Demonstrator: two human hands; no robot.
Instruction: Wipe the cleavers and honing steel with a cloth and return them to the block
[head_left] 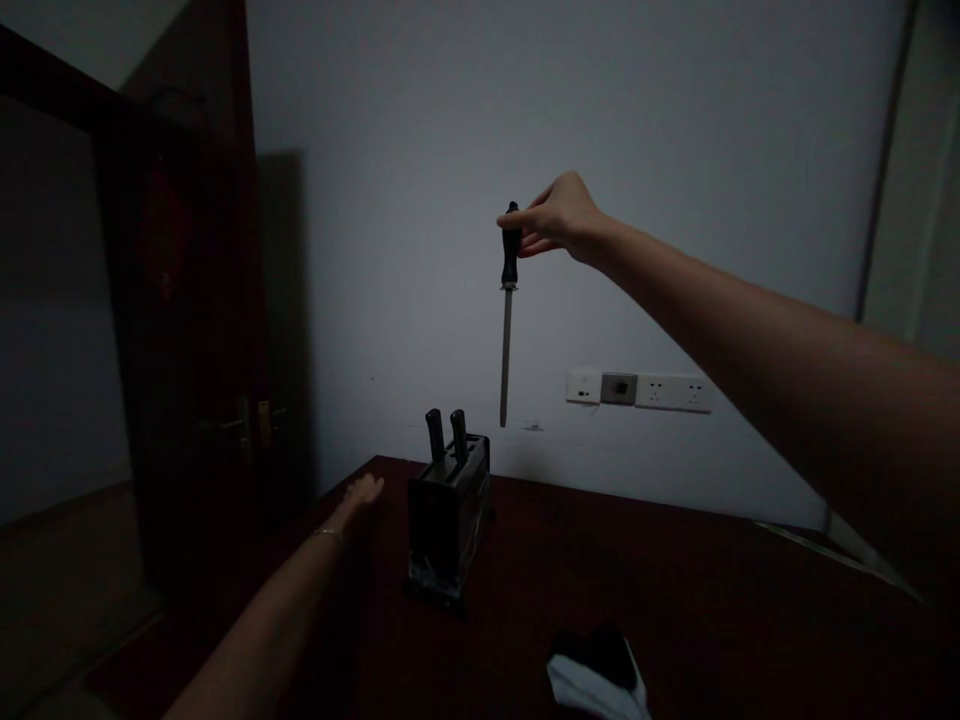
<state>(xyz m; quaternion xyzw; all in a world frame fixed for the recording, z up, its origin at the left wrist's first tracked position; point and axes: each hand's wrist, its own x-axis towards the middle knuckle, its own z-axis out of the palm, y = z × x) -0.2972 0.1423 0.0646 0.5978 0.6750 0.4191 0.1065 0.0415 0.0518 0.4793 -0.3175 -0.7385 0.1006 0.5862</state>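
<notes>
My right hand (559, 215) is closed around the black handle of a honing steel (506, 345). The steel hangs almost straight down, its tip above and just right of the knife block (437, 530). Two black-handled knives stick up from the block's top, a left knife (434, 435) and a right knife (459, 436); slots show behind them. To the left of the block, apart from it, my left hand (364, 490) is low over the table with its fingers loosely extended and nothing visible in them. Dim light blurs the finger detail.
The block stands on a dark red table (600, 550) against a pale wall with a row of sockets (637, 390). A black-and-white item (600, 675), perhaps cloth, lies near the front. On the left is a dark door (195, 350) with a handle.
</notes>
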